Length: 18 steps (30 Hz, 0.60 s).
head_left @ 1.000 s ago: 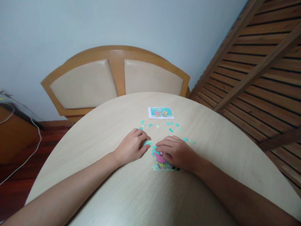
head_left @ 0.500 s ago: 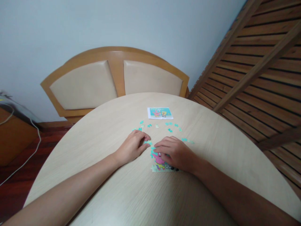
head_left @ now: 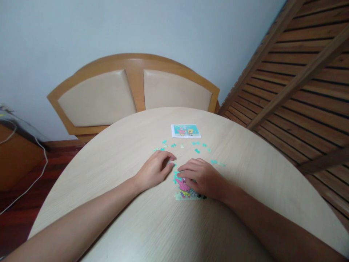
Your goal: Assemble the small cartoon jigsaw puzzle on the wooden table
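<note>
A partly assembled jigsaw puzzle (head_left: 184, 189) with a pink cartoon starfish on turquoise lies before me on the table. My right hand (head_left: 203, 177) rests over its upper right part, fingers spread and slightly bent, hiding much of it. To its left, my left hand (head_left: 157, 168) lies on the tabletop with thumb and index finger apart. A small turquoise puzzle piece (head_left: 175, 165) is just beyond those fingertips, close to the puzzle's upper left corner. Whether the left fingertips touch it is hard to make out.
Several loose turquoise pieces lie beyond my hands, among them one piece (head_left: 197, 151) and another (head_left: 173, 145). Farther back is a picture card (head_left: 186, 131) with two cartoon figures. The round wooden table (head_left: 122, 145) faces a padded bench back (head_left: 139, 83); a slatted wooden panel (head_left: 289, 80) stands right.
My left thumb and index finger have moved slightly right, and less turquoise shows between them. My right hand and the puzzle have shifted very slightly left.
</note>
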{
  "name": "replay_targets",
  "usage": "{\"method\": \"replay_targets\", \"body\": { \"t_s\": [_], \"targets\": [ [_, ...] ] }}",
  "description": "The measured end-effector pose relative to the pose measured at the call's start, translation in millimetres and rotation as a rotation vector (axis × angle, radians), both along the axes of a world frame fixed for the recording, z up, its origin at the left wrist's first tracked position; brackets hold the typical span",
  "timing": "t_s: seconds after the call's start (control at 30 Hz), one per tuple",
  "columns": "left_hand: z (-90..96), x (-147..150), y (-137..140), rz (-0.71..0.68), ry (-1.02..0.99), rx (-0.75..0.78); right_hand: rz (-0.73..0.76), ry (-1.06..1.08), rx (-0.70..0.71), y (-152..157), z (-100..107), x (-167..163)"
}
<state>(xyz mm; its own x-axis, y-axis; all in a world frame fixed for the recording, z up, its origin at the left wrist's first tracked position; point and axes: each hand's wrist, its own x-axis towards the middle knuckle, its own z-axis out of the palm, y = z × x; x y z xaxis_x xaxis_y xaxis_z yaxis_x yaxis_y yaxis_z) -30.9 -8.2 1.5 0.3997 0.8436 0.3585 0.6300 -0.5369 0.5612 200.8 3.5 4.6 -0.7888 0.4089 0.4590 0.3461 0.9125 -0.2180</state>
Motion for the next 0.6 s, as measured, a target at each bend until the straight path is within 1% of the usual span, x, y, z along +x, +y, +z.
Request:
{"method": "replay_targets", "body": {
  "t_s": [0.1, 0.2, 0.27, 0.4, 0.6],
  "targets": [
    [3.9, -5, -3, -0.006, 0.061, 0.039, -0.045, 0.047, -0.056, -2, 0, -2],
    [7.8, -10, -3, -0.069, 0.126, 0.068, -0.153, 0.106, -0.092, -1, -1, -5],
    [10.6, -13, -2, -0.117, 0.19, 0.079, -0.187, 0.119, -0.096, 2, -2, -8],
    [15.7, -14, -1, -0.176, 0.326, 0.117, -0.174, 0.104, -0.098, 11, -6, -14],
    [15.8, -14, -1, -0.174, 0.418, 0.198, -0.192, 0.033, -0.102, 14, -1, -20]
  ]
}}
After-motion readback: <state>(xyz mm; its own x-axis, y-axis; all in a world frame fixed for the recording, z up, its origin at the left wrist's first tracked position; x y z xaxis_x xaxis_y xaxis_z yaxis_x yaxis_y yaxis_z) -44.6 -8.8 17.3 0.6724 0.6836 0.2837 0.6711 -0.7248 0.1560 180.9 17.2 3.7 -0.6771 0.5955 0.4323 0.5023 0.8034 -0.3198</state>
